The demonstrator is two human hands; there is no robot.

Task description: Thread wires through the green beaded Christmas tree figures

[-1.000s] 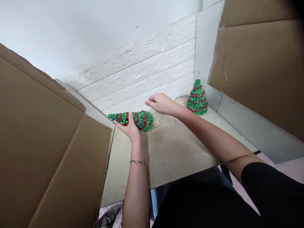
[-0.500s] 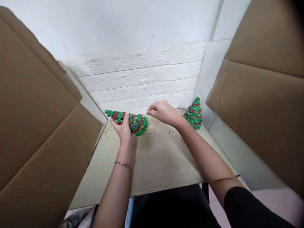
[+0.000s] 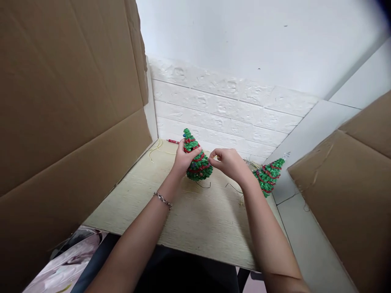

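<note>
My left hand (image 3: 183,159) is wrapped round a small green beaded Christmas tree (image 3: 200,166) with red garlands and coloured beads. The tree leans slightly, its tip up and its base low over the table. At the tree's right side, my right hand (image 3: 227,162) is closed in a pinch. A bit of yellowish strand shows by its fingers, but what they grip is too small to make out. Beyond my right wrist stands a second beaded Christmas tree (image 3: 270,177) with a clear, spiky topper, partly hidden by my forearm.
Yellow cord (image 3: 155,149) and a red pen-like stick (image 3: 173,141) lie at the back left of the table (image 3: 195,219). A thin dark wire (image 3: 204,186) lies below the held tree. Cardboard panels (image 3: 76,101) flank the table, with a white brick-patterned wall (image 3: 226,97) behind.
The held tree has swung from lying sideways to nearly upright. My right hand has come in close to its side. The whole view has turned and shifted.
</note>
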